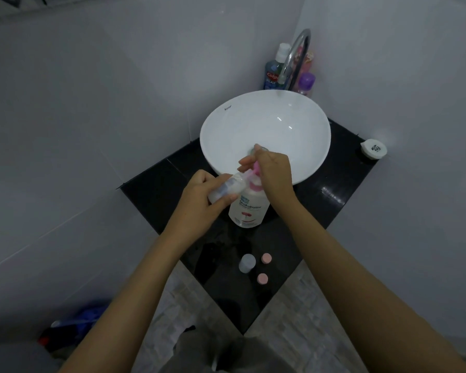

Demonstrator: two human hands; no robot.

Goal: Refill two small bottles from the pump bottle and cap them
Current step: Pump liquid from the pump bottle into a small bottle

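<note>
We are in a home bathroom. A white round basin (pixel 265 135) sits on a black corner surface (pixel 334 195) between pale tiled walls (pixel 92 103), with a curved chrome tap (pixel 296 55) over its rim. Behind the tap stand a mouthwash bottle (pixel 273 70) and 2 other toiletry bottles (pixel 306 83). The floor (pixel 178 300) is light tile.

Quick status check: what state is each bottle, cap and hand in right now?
White pump bottle with pink pump: upright on the black counter, right hand pressing the pump.
Small clear bottle: uncapped, tilted at the nozzle, in left hand grip.
Second small clear bottle: upright, uncapped.
Two pink caps: loose on the counter.
</note>
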